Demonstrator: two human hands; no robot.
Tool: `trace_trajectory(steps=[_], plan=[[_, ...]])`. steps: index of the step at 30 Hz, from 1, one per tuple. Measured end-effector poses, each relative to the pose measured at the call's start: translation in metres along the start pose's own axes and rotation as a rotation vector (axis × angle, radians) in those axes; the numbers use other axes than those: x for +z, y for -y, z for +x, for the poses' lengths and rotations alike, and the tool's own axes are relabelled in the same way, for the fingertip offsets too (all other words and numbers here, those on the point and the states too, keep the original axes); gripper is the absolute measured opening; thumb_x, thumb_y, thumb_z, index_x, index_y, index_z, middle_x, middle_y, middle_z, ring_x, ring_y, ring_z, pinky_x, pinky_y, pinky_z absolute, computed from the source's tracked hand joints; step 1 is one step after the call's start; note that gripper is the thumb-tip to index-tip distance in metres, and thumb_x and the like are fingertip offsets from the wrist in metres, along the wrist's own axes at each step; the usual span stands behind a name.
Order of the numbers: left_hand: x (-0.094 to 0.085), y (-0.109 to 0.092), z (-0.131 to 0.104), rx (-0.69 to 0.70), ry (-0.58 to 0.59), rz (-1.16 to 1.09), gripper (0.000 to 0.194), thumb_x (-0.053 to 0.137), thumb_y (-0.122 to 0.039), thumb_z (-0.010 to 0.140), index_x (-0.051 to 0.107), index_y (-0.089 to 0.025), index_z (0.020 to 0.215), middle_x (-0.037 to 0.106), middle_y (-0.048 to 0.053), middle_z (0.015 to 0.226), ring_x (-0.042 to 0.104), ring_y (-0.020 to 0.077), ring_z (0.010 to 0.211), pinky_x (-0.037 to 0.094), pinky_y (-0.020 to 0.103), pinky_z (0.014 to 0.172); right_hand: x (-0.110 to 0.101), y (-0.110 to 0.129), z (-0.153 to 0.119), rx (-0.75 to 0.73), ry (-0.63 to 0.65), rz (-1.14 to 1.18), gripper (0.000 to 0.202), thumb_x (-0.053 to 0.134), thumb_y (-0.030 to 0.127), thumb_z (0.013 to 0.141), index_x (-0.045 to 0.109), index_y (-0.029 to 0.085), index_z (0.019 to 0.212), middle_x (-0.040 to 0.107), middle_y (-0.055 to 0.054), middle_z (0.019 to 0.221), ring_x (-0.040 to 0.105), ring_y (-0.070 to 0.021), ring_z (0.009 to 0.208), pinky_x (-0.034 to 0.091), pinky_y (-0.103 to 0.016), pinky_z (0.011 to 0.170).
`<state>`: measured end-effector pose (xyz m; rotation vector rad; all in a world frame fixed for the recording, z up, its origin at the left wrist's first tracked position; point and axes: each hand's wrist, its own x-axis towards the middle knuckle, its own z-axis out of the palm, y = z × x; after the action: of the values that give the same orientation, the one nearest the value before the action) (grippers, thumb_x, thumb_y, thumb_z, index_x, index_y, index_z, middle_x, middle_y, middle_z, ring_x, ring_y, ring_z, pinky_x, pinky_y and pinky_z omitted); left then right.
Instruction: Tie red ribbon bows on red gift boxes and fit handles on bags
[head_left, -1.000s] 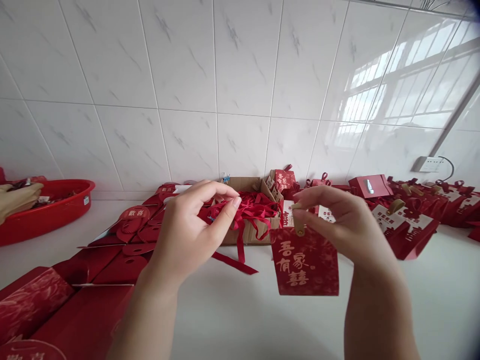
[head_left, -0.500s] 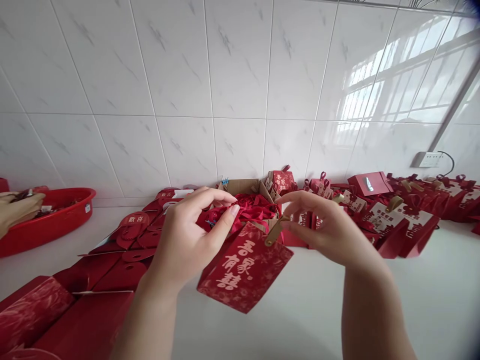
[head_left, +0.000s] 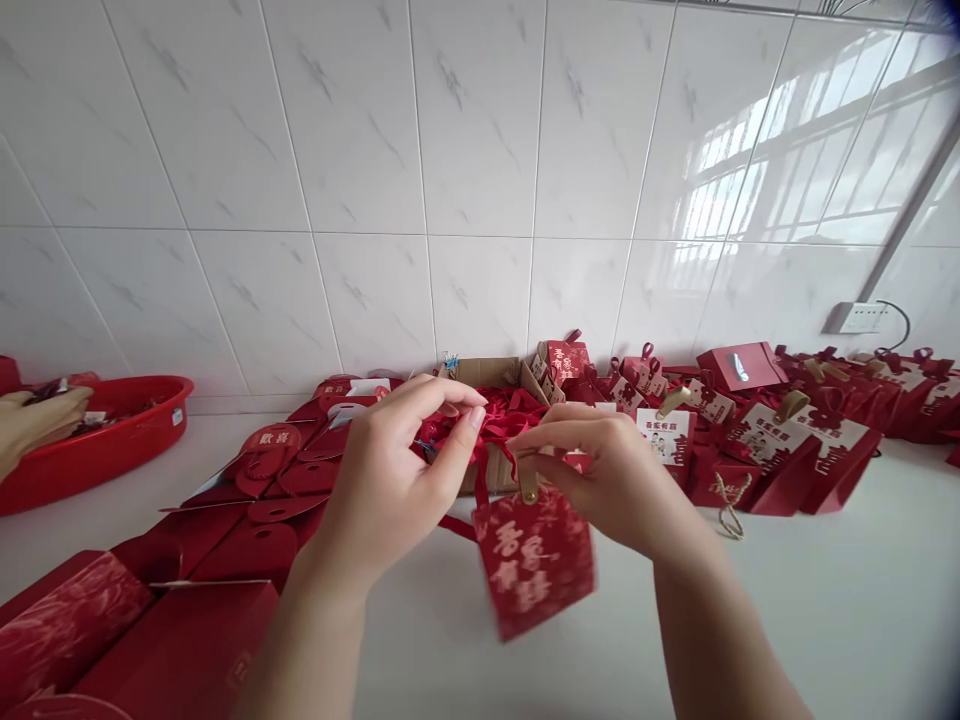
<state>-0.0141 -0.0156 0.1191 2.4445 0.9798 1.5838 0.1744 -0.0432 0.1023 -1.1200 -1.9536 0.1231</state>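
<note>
A red box with pale characters hangs in the air, slightly blurred, from a gold strap with a round stud. My right hand pinches the top of that strap. To its left, my left hand has thumb and index finger pressed together at the upper end of a red ribbon, which hangs down beside the box. Behind both hands stands an open cardboard box filled with red ribbons.
Flat red boxes pile up on the left. A person's hand reaches over a red basin at far left. Red gift bags line the wall on the right. A gold cord lies before them on the white table.
My right hand has moved left, closer to my left hand. The hanging box has swung right and turned more upright, and the bags and gold cord behind it now show.
</note>
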Motion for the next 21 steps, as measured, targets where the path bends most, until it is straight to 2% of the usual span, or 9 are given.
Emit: trace_trajectory(steps=[9, 14, 21], plan=[[-0.004, 0.0, 0.001, -0.01, -0.026, -0.009, 0.007, 0.057, -0.02, 0.086, 0.063, -0.023, 0.088, 0.068, -0.001, 0.088, 0.063, 0.015, 0.086, 0.05, 0.027, 0.079, -0.017, -0.009, -0.005, 0.092, -0.004, -0.059, 0.016, 0.06, 0.012, 0.08, 0.069, 0.025, 0.084, 0.071, 0.0, 0.087, 0.063, -0.0172, 0.079, 0.048, -0.028, 0.064], [-0.006, -0.001, 0.001, -0.005, -0.017, 0.005, 0.007, 0.057, -0.019, 0.086, 0.063, -0.023, 0.087, 0.069, -0.001, 0.089, 0.063, 0.0144, 0.086, 0.05, 0.026, 0.077, -0.009, -0.003, -0.005, 0.029, 0.004, -0.037, 0.023, 0.058, 0.006, 0.079, 0.071, 0.025, 0.082, 0.069, 0.001, 0.079, 0.061, -0.0164, 0.078, 0.047, -0.029, 0.068], [-0.004, 0.001, 0.0, -0.014, -0.005, 0.007, 0.009, 0.057, -0.019, 0.086, 0.063, -0.024, 0.09, 0.068, -0.002, 0.09, 0.062, 0.0141, 0.087, 0.049, 0.026, 0.079, 0.001, 0.001, -0.002, -0.054, -0.016, 0.002, 0.027, 0.056, 0.002, 0.08, 0.071, 0.024, 0.084, 0.069, 0.001, 0.079, 0.061, -0.0137, 0.073, 0.046, -0.027, 0.066]])
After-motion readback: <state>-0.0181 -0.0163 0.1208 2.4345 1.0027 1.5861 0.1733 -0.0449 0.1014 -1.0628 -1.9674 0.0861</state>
